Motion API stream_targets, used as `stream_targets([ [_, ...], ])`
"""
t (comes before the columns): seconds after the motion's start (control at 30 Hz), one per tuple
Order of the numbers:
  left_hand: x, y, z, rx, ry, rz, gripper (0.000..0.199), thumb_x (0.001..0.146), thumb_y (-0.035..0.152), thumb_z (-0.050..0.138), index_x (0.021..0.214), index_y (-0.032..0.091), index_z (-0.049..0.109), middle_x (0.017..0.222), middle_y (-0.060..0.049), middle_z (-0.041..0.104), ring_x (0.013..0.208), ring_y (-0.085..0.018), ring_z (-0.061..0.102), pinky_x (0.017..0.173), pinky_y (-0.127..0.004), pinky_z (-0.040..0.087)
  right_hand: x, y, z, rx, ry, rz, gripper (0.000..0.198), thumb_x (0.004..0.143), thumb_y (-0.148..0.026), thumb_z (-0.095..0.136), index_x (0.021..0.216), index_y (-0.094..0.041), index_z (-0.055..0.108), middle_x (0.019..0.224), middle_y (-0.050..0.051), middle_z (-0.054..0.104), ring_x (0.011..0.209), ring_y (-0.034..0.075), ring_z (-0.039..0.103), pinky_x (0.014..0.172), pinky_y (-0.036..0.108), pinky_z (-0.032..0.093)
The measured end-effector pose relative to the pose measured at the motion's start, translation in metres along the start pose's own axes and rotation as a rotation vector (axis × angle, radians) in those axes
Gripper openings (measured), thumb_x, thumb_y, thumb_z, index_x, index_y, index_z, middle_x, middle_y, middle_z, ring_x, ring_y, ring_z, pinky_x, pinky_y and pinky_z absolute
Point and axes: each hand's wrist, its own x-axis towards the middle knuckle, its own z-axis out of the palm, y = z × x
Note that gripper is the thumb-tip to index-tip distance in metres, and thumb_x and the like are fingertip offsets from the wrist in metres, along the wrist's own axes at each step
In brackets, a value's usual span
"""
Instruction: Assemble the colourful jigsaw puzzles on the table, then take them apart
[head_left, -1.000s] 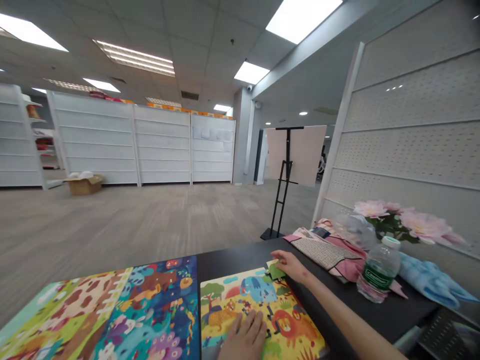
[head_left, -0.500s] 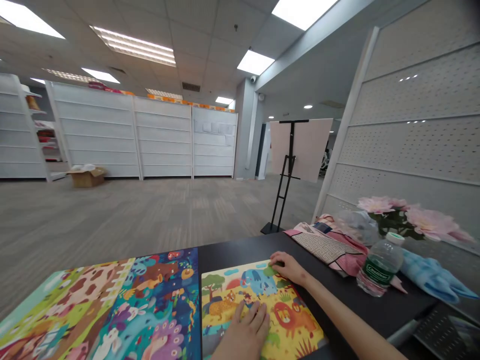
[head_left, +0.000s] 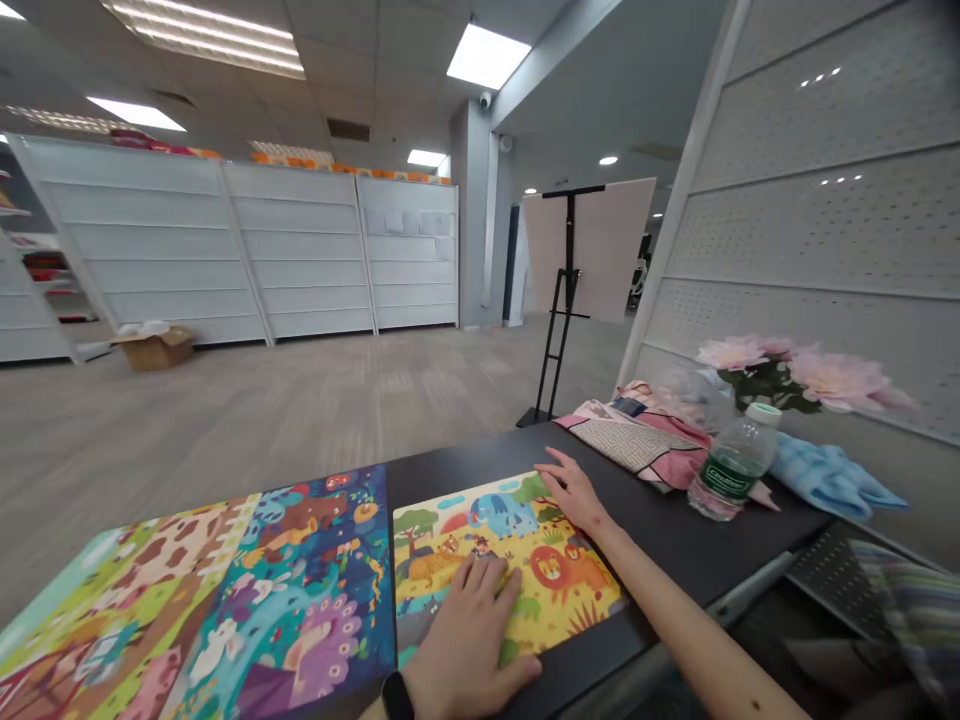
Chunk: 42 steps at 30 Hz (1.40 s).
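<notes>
A yellow picture board [head_left: 536,600] printed with lions, elephants and a leopard lies on the dark table. My left hand [head_left: 469,625] rests flat on its lower left part, fingers spread, with a black band [head_left: 397,694] at the wrist. At the far right corner of the board, my right hand [head_left: 571,492] touches the edge with its fingers stretched out. To the left lies a dark blue picture board [head_left: 300,600] with rabbits and a purple creature, and beside it a green farm picture board [head_left: 142,590] with a cow pattern.
On the table's right side [head_left: 645,530] stand a water bottle [head_left: 731,470], folded pink cloth [head_left: 660,440], blue cloth [head_left: 832,475] and pink flowers [head_left: 832,375]. A black easel [head_left: 559,330] stands behind the table, with white shelves [head_left: 300,250] and a cardboard box [head_left: 154,347] farther off.
The camera has tilted down and shifted right. My left thumb now shows, spread from the fingers. My right hand's fingers have straightened at the board's corner.
</notes>
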Motion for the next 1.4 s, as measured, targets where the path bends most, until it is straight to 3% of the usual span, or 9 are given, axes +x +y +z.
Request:
stream_targets([
  [0.23, 0.008, 0.007, 0.005, 0.097, 0.042, -0.047, 0.076, 0.085, 0.074, 0.053, 0.145, 0.028, 0.048, 0.141, -0.009, 0.052, 0.131, -0.034, 0.041, 0.116, -0.049, 0.03, 0.008, 0.022, -0.002, 0.087, 0.168, 0.134, 0.04, 0.096, -0.045, 0.044, 0.092, -0.024, 0.078, 0.12, 0.009, 0.068, 0.113, 0.026, 0.063, 0.099, 0.04, 0.049],
  [0.37, 0.007, 0.013, 0.007, 0.148, 0.062, -0.041, 0.073, 0.089, 0.072, 0.047, 0.145, 0.025, 0.048, 0.138, -0.009, 0.053, 0.129, -0.032, 0.042, 0.116, -0.046, 0.03, 0.01, 0.024, -0.001, 0.113, 0.185, 0.21, 0.029, 0.099, -0.042, 0.053, 0.103, -0.019, 0.07, 0.113, 0.007, 0.069, 0.101, 0.021, 0.066, 0.089, 0.04, 0.055],
  [0.63, 0.027, 0.03, 0.02, 0.271, 0.108, -0.084, 0.079, 0.094, 0.071, 0.033, 0.148, 0.014, 0.045, 0.146, -0.016, 0.049, 0.139, -0.038, 0.036, 0.12, -0.054, 0.019, -0.018, -0.028, -0.01, 0.01, 0.093, 0.164, 0.028, 0.097, -0.039, 0.061, 0.115, -0.018, 0.065, 0.118, 0.006, 0.066, 0.1, 0.02, 0.065, 0.088, 0.041, 0.056],
  [0.8, 0.028, 0.047, 0.032, 0.276, 0.144, -0.187, 0.079, 0.095, 0.064, 0.031, 0.15, 0.008, 0.041, 0.156, -0.021, 0.039, 0.144, -0.041, 0.03, 0.117, -0.06, 0.021, -0.086, -0.086, -0.023, -0.06, 0.164, 0.032, 0.024, 0.087, -0.033, 0.065, 0.109, -0.026, 0.071, 0.127, 0.009, 0.066, 0.126, 0.029, 0.055, 0.112, 0.049, 0.037],
  [0.93, -0.017, 0.057, 0.057, 0.273, 0.257, -0.206, 0.069, 0.095, 0.055, 0.038, 0.148, 0.011, 0.043, 0.162, -0.018, 0.028, 0.148, -0.039, 0.023, 0.118, -0.055, 0.022, -0.205, -0.099, -0.03, -0.064, 0.369, 0.02, 0.035, 0.094, -0.038, 0.044, 0.115, -0.024, 0.068, 0.134, 0.012, 0.062, 0.129, 0.031, 0.052, 0.114, 0.049, 0.035],
  [1.03, -0.059, 0.062, 0.071, 0.298, 0.324, -0.227, 0.066, 0.089, 0.049, 0.052, 0.146, 0.017, 0.046, 0.157, -0.016, 0.038, 0.143, -0.039, 0.033, 0.117, -0.055, 0.025, -0.313, -0.081, -0.018, 0.128, 0.68, 0.273, 0.03, 0.09, -0.046, 0.05, 0.102, -0.026, 0.068, 0.113, 0.01, 0.072, 0.108, 0.032, 0.065, 0.095, 0.045, 0.051],
  [1.17, -0.086, 0.068, 0.071, 0.354, 0.343, -0.223, 0.069, 0.086, 0.036, 0.057, 0.15, 0.018, 0.039, 0.157, -0.015, 0.038, 0.145, -0.037, 0.029, 0.119, -0.055, 0.019, -0.407, -0.079, -0.002, 0.365, 0.681, 0.517, 0.032, 0.078, -0.052, 0.061, 0.084, -0.021, 0.069, 0.079, 0.008, 0.074, 0.073, 0.028, 0.069, 0.069, 0.041, 0.056],
  [1.27, -0.085, 0.066, 0.072, 0.332, 0.315, -0.231, 0.069, 0.089, 0.036, 0.056, 0.152, 0.019, 0.034, 0.161, -0.014, 0.031, 0.147, -0.037, 0.022, 0.119, -0.055, 0.014, -0.416, -0.096, -0.004, 0.416, 0.59, 0.488, 0.033, 0.08, -0.051, 0.063, 0.089, -0.02, 0.069, 0.084, 0.007, 0.074, 0.079, 0.025, 0.068, 0.075, 0.037, 0.055],
  [1.4, -0.085, 0.067, 0.066, 0.317, 0.302, -0.209, 0.073, 0.089, 0.046, 0.058, 0.152, 0.019, 0.033, 0.16, -0.015, 0.032, 0.145, -0.039, 0.024, 0.118, -0.055, 0.016, -0.36, -0.127, -0.014, 0.505, 0.455, 0.378, 0.036, 0.084, -0.053, 0.062, 0.095, -0.02, 0.068, 0.089, 0.008, 0.073, 0.082, 0.024, 0.068, 0.075, 0.036, 0.055],
])
